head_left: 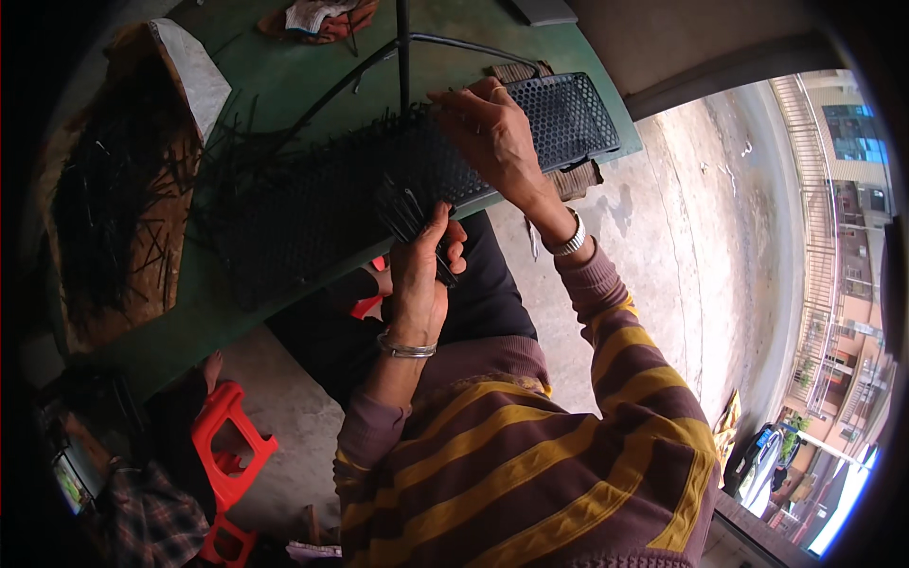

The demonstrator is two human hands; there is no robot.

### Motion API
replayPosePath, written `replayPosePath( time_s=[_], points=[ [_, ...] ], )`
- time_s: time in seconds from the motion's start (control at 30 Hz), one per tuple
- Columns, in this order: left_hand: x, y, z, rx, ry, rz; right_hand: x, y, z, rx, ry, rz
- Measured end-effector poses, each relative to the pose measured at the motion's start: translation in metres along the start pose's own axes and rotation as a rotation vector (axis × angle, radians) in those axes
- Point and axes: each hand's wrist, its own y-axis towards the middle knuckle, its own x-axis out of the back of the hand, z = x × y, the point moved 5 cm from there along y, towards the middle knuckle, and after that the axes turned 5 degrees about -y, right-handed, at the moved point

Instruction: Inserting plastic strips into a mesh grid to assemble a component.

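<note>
My left hand (pixel 418 279) is closed around a bundle of thin black strips (pixel 402 213), held at the near edge of a long black panel. The perforated panel (pixel 559 109), full of small holes, lies along the green table. Over it, toward its right part, my right hand (pixel 492 137) has its fingers bent and drawn together. Whatever sits between those fingertips is too small and dark to make out. A row of short black pieces (pixel 393 123) sticks up along the panel's far side, just left of my right hand.
A cardboard box (pixel 180 213) with many black strips stands on the left of the green table (pixel 275 62). A dark metal stand (pixel 403 57) rises behind the panel. Work gloves (pixel 327 19) lie at the back. Red stools (pixel 227 445) and another person (pixel 151 511) are lower left.
</note>
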Motion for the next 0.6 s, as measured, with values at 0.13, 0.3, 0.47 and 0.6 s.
replayPosePath(
  time_s=[0.13, 0.3, 0.47, 0.6],
  points=[
    [-0.003, -0.002, -0.001, -0.019, 0.029, -0.015, 0.005, -0.020, 0.001, -0.260, 0.427, 0.342],
    [-0.013, -0.008, -0.004, -0.003, 0.092, -0.050, 0.001, -0.027, -0.005, -0.362, 0.741, 0.465],
    [-0.009, -0.004, -0.001, 0.037, -0.011, -0.043, 0.028, -0.009, -0.007, -0.194, 0.311, -0.096],
    [-0.015, -0.005, -0.003, 0.040, -0.012, -0.044, 0.012, -0.003, -0.017, -0.104, 0.193, -0.263]
  ],
)
